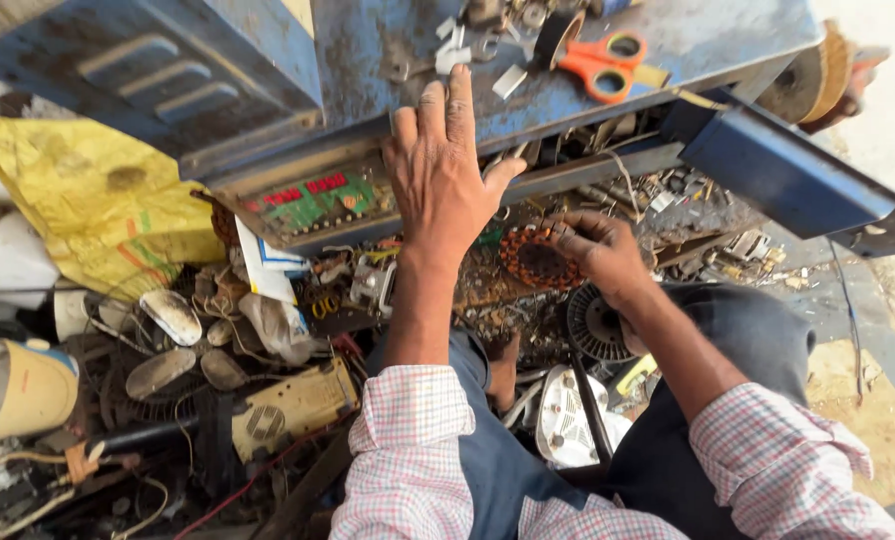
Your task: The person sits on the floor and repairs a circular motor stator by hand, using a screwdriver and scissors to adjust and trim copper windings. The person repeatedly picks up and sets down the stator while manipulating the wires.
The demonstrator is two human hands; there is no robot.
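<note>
Head view: a worn blue metal tabletop (368,60) fills the upper frame, and the left hand (446,165) lies flat with fingers spread on its front edge at centre. Just below right, the right hand (600,250) grips a copper-wound motor coil (536,258), with orange scissors (600,62) lying at upper right.

A cluttered repair workshop: a worn blue metal table (688,40) across the top of the frame, orange scissors (600,62) on it, a copper-wound motor stator (538,258) at centre, scrap parts and wires at lower left.
</note>
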